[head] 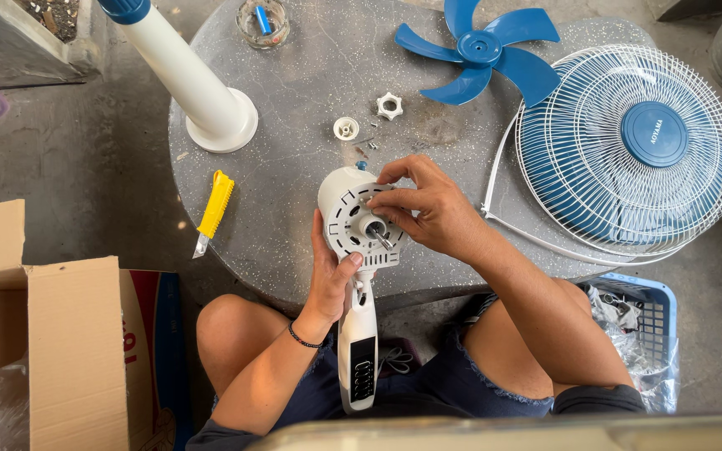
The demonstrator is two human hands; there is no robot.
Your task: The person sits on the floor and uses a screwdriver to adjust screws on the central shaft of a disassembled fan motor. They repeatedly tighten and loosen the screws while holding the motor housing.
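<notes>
Your left hand [333, 282] is wrapped around the neck of the white fan motor housing [358, 219], holding it at the near edge of the round grey surface [294, 192] with its control stem pointing down toward your lap. Your right hand [428, 207] rests on the housing's round face, fingertips pinched together beside the metal shaft [382, 240]; you cannot tell whether they grip anything small. Farther back on the surface lie a white round cap [345, 128] and a white plastic nut [388, 105]. The blue fan blade [482, 50] sits at the far edge, the wire guard [628, 150] at the right edge, a yellow utility knife [213, 209] at the left.
</notes>
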